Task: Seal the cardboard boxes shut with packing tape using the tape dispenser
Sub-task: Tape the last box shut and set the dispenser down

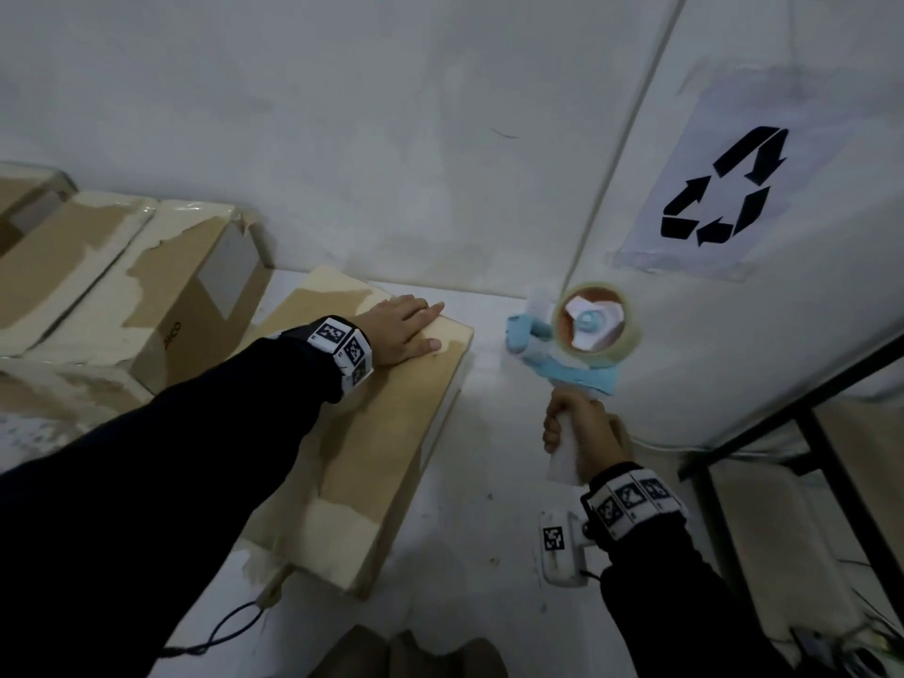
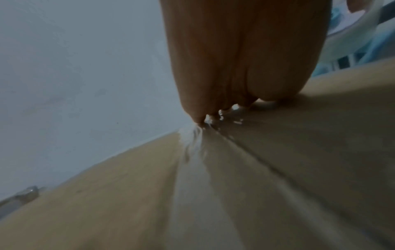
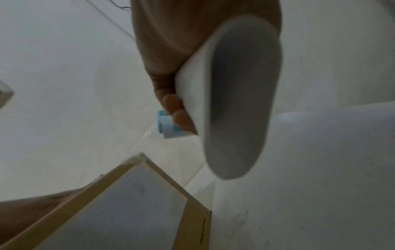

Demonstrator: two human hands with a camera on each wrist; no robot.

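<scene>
Flat tan box point(image 1: 391, 433), glossy tape

Dim white wall point(image 1: 391, 115) bearing recycling sign point(image 1: 724, 188), black frame point(image 1: 831, 433).

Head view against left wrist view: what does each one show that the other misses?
Only the head view shows the right hand gripping the tape dispenser by its handle, off to the box's right, the stacked boxes at left, and the recycling sign on the wall. Only the left wrist view shows glossy tape running along the box top, wrinkled where the fingers press it. Both show the left hand flat on the cardboard box.
</scene>
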